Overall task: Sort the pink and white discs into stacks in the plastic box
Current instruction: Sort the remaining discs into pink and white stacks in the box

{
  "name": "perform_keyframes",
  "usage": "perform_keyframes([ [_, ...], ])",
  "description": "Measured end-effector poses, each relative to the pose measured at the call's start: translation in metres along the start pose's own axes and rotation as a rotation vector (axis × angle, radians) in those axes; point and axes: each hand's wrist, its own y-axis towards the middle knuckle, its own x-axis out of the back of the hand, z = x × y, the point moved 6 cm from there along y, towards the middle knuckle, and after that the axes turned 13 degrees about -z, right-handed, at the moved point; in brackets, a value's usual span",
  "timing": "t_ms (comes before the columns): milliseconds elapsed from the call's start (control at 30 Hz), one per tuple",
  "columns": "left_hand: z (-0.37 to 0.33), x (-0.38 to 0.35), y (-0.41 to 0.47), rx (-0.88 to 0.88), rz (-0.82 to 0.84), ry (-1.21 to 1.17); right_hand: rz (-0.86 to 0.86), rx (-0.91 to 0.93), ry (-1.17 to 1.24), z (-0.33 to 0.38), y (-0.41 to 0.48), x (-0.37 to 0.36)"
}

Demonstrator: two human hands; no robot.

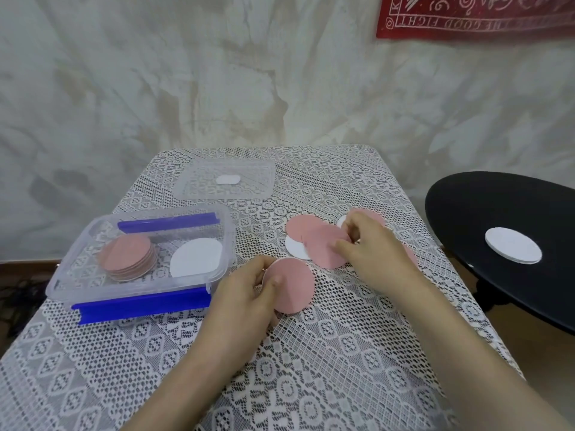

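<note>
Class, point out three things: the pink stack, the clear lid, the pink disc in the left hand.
pink stack (127, 255): head view, top disc.
clear lid (255, 178): head view, bare right part.
held pink disc (295, 284): head view, its face.

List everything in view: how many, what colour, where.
plastic box: one, clear with blue clips, left on the table
pink stack: one, pink, box's left half
white discs in box: count unclear, white, box's right half
lid: one, clear, behind the box
loose discs: several pink, some white, overlapping mid-table
held disc: one, pink, near the box
side table: one, black, right
white stack: one, white, on the side table
wall cloth: one, red
tablecloth: one, white lace
left hand: pinches the held disc
right hand: fingers curled on the loose discs, grip unclear
</note>
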Motion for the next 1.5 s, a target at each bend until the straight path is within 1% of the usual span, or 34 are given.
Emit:
perform_keyframes([
  [67,-0.002,0.001,0.000,0.002,-0.012,-0.003,0.069,-0.046,0.192,-0.001,-0.003,-0.003],
  [133,-0.003,0.001,-0.001,0.000,-0.014,-0.010,0.111,-0.067,0.324,0.002,-0.008,-0.004],
  [233,-0.005,0.000,-0.002,-0.011,-0.024,-0.004,0.137,-0.044,0.398,0.009,-0.015,-0.001],
  [367,-0.006,0.001,-0.004,-0.026,-0.062,0.007,0.212,-0.019,0.482,0.017,-0.027,0.002],
  [467,-0.006,0.004,-0.004,-0.029,-0.095,0.000,0.179,-0.010,0.532,0.019,-0.031,0.006],
  [533,-0.006,0.005,-0.004,-0.031,-0.105,0.008,0.130,-0.036,0.571,0.015,-0.030,0.010],
  [600,-0.006,0.005,-0.003,-0.043,-0.112,0.011,0.116,-0.059,0.605,0.012,-0.028,0.013],
  [667,-0.006,0.004,-0.003,-0.050,-0.104,0.002,0.153,-0.040,0.585,0.012,-0.030,0.012],
  [733,-0.006,0.000,-0.003,-0.050,-0.078,-0.026,0.197,0.003,0.503,0.015,-0.035,0.006],
  [800,-0.009,-0.003,-0.004,-0.072,-0.047,-0.039,0.204,0.027,0.430,0.017,-0.039,0.000],
  [933,-0.015,-0.005,-0.007,-0.113,-0.025,-0.074,0.197,0.016,0.467,0.024,-0.043,-0.011],
  [1100,-0.012,-0.002,-0.006,-0.163,-0.038,0.010,0.271,0.045,0.487,0.030,-0.047,-0.018],
  [1200,-0.012,0.001,-0.006,-0.207,-0.065,0.072,0.229,0.162,0.370,0.035,-0.050,-0.012],
  [1267,-0.015,0.001,-0.005,-0.241,-0.069,0.131,0.126,0.268,0.238,0.038,-0.050,-0.005],
  [1333,-0.016,-0.002,-0.005,-0.241,-0.040,0.195,0.046,0.366,0.081,0.043,-0.051,0.003],
  [1400,-0.016,-0.003,-0.006,-0.246,-0.033,0.245,0.061,0.400,-0.001,0.045,-0.054,0.004],
  [1500,-0.018,-0.001,-0.006,-0.266,-0.060,0.259,0.128,0.367,0.007,0.042,-0.055,0.001],
])
